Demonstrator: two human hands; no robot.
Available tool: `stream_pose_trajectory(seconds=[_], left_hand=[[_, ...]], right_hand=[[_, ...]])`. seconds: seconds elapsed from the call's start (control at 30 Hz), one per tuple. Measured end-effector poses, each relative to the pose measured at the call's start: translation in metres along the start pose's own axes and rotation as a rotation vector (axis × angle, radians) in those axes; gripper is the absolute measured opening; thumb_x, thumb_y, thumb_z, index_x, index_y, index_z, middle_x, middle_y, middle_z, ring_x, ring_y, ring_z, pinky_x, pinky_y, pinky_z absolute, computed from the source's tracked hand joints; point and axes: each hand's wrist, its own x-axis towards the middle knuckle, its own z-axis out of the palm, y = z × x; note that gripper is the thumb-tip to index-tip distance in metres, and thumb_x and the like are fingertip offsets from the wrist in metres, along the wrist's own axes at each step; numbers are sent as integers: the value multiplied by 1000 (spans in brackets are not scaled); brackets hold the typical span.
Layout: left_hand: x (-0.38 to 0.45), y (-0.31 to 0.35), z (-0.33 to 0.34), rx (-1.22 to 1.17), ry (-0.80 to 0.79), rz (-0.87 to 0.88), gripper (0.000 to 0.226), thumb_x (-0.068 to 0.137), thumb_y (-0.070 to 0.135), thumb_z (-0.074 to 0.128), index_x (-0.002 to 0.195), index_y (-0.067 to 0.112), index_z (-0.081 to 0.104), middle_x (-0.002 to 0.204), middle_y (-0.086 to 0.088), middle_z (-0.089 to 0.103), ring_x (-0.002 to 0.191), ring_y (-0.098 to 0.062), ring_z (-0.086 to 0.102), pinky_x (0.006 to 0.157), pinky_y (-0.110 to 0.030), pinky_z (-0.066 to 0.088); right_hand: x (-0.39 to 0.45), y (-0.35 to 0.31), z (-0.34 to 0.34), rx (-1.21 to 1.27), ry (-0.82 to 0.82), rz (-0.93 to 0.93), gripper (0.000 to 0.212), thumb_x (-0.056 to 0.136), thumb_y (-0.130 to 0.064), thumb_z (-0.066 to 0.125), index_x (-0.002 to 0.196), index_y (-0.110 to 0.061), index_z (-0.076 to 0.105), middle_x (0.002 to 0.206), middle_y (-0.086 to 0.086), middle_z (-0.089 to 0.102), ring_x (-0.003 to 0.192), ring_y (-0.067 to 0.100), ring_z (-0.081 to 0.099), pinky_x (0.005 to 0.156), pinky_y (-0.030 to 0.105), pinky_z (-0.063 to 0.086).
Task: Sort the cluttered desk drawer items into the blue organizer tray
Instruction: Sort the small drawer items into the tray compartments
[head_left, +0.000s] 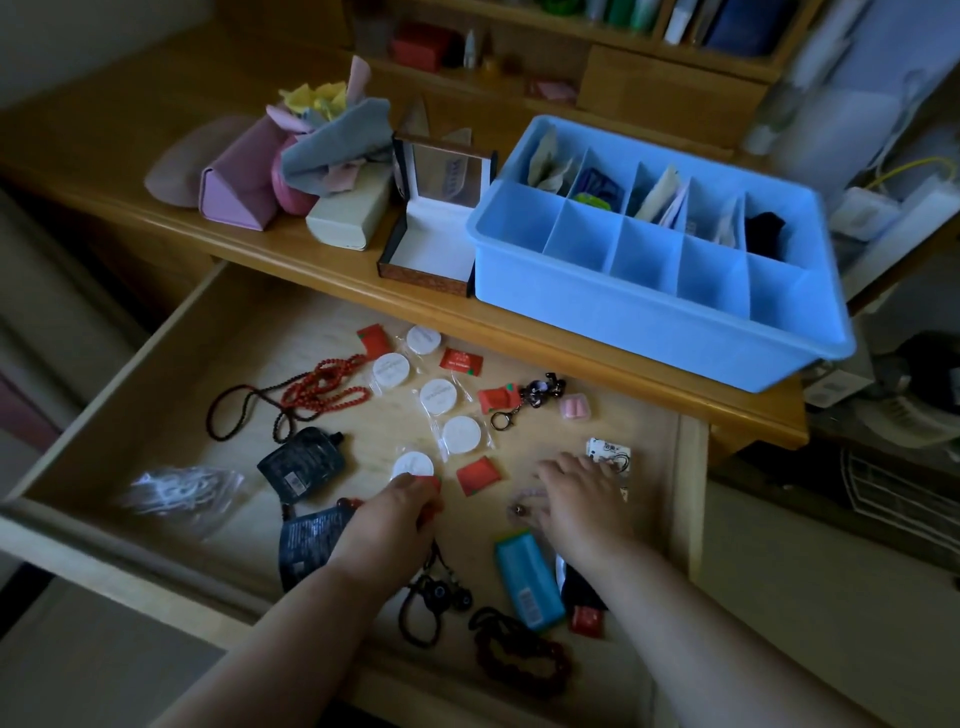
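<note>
Red packet (432, 485) pinched under left hand (393, 519) (white disc (413, 464) just beyond).

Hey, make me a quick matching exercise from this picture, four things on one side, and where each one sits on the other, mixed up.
Things:
1. blue organizer tray
2. red bead necklace
3. teal packet
4. pink glasses case

Places:
A. in the drawer, just below the right hand
B. on the desk top, right side
C. on the desk top, left side
D. in the drawer, far left part

Pairs: 1-B, 2-D, 3-A, 4-C
</note>
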Motion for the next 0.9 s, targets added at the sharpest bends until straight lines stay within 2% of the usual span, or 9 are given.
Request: stream_pose_trajectory(seconds=[0.07,0.13,0.27,0.37,0.47,0.57,0.67,0.8,0.9], left_hand=[[-1,0,-1,-15,-7,-2,16,86,13,56,100,18,62,103,5,59,87,-14,57,76,-27,48],[-2,0,-2,-30,-7,-5,16,85,11,56,98,18,63,100,5,59,86,-14,57,76,-29,49],[-1,-3,-1,-45,0,4,12,87,15,57,93,23,63,98,11,57,85,-6,56,76,-25,50],[1,-5,1,-48,-11,16,11,87,18,58,92,26,63,98,14,57,87,-2,56,78,-23,49],[2,-6,1,-39,-15,33,12,85,19,60,90,29,63,95,16,58,84,1,55,75,-17,47],[2,-5,0,-28,-4,44,12,83,20,62,84,32,63,85,17,59,76,4,55,67,-14,47],[2,-7,1,-21,-4,36,16,82,21,63,81,36,60,80,16,60,71,5,56,60,-11,44],[1,-9,0,-22,-2,23,28,82,19,63,76,45,53,78,21,56,71,8,53,60,-5,40],[0,-7,-2,-8,-32,16,29,85,21,59,73,45,49,77,23,53,71,9,50,58,-4,37]], right_hand=[[6,0,3,-29,-84,36,21,90,-36,52,106,-23,59,116,-2,56,115,20,46,94,31,28],[4,0,-3,23,-55,29,17,92,-36,51,98,-22,58,109,-1,58,107,20,52,85,30,34],[-11,8,-46,505,85,125,13,93,-32,52,84,-24,48,79,-6,62,74,15,61,61,32,47],[-18,19,-103,664,315,73,10,92,-28,54,83,-28,51,75,-5,63,69,11,61,63,36,51],[-19,43,-174,819,654,92,15,89,-24,59,77,-31,53,66,-1,63,58,10,59,54,25,48],[-9,79,-227,763,858,164,12,82,-28,53,78,-38,52,62,3,62,55,23,59,50,31,47],[17,110,-239,543,772,273,18,87,-14,51,81,-31,53,70,7,63,61,27,57,57,33,48],[47,126,-224,250,474,413,17,88,-1,49,87,-13,60,91,12,63,73,23,51,62,25,37],[54,120,-221,32,300,428,17,83,0,48,87,-12,59,93,12,60,78,28,53,60,25,40]])
